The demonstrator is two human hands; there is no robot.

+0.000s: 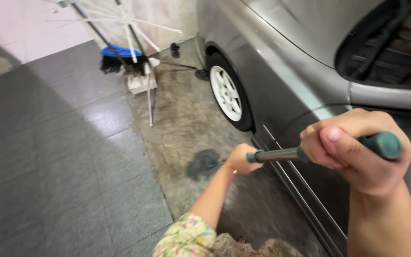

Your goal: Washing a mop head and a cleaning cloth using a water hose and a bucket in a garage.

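Note:
My right hand is clenched around the green top grip of a long metal mop handle, close to the camera. Further down the shaft, my left hand also grips it, the arm in a floral sleeve. The dark mop head rests blurred on the wet concrete floor, just beside the grey car. Both hands are next to the car's side sill.
The car's white-rimmed wheel stands ahead on the right. A blue-headed broom and a white drying rack lean at the far wall. Grey floor tiles spread to the left.

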